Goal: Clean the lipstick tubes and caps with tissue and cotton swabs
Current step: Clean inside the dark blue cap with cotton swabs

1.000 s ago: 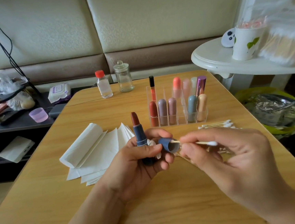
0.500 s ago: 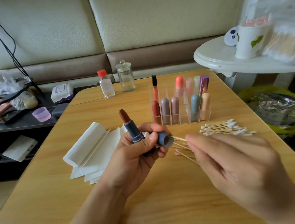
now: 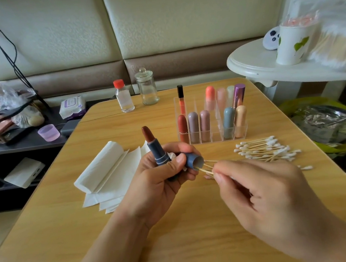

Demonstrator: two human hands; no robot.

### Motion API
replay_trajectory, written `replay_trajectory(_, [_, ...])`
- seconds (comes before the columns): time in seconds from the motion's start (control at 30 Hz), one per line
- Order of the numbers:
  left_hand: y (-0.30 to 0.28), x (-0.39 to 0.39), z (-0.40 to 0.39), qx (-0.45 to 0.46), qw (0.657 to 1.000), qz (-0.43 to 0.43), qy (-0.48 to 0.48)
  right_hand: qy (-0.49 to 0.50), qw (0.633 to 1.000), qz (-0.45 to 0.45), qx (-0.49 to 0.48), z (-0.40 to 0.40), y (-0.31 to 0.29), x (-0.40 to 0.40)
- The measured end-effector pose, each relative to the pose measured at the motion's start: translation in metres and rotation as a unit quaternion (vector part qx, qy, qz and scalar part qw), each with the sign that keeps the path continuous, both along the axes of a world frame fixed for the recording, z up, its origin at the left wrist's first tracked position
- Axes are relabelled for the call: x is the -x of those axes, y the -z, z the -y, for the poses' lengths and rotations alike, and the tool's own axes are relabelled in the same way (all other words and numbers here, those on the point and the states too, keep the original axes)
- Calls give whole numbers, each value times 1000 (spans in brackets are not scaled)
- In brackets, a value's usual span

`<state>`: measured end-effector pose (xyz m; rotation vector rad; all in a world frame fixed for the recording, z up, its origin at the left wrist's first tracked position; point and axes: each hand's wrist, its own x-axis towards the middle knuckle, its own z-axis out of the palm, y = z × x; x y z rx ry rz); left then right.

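Left hand [image 3: 161,180] grips two things at once: a blue lipstick tube [image 3: 158,152] with its brown-red bullet wound up and tilted away to that hand's far left, clamped between palm and curled fingers, and the matching blue cylindrical cap [image 3: 193,160], pinched by the thumb and fingertips with its open mouth turned toward the other hand. A scrap of white tissue shows between the tube and the cap (too little of it to tell more). Right hand [image 3: 263,194] sits just beside the cap, its thumb and forefinger pinched together on a thin wooden-stemmed cotton swab [image 3: 205,169], whose far end reaches to the cap's mouth.

Beyond the right hand lies a loose pile of wooden cotton swabs with white tips [image 3: 268,149] on the pale wooden table [image 3: 178,245]. To the left of the left hand lies a fanned stack of white folded tissue sheets [image 3: 106,172]. Past both hands stands a clear acrylic organiser [image 3: 211,127] holding capped pastel lipsticks upright.
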<state>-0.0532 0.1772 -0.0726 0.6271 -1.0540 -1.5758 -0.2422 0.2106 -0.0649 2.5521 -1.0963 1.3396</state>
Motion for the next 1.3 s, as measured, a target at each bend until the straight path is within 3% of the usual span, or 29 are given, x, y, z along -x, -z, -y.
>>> replay_trajectory(0.27, [0,0,1,9,1000,-16,21,-12,992,107,-68,-6,-4,-6])
replay_trajectory(0.67, [-3,2,-2,-17,1000,10,17,88,988,-60,110,-2,0,1])
replay_trajectory(0.83, [-3,2,-1,-5,1000,15,-7,64,993,-71,65,-3,0,-2])
replay_trajectory(1.07, [-2,4,-2,21,999,23,26,0,996,64,-67,-4,-5,-4])
replay_trajectory(1.3, [0,4,-1,-13,999,32,-4,83,996,-24,38,-2,-8,2])
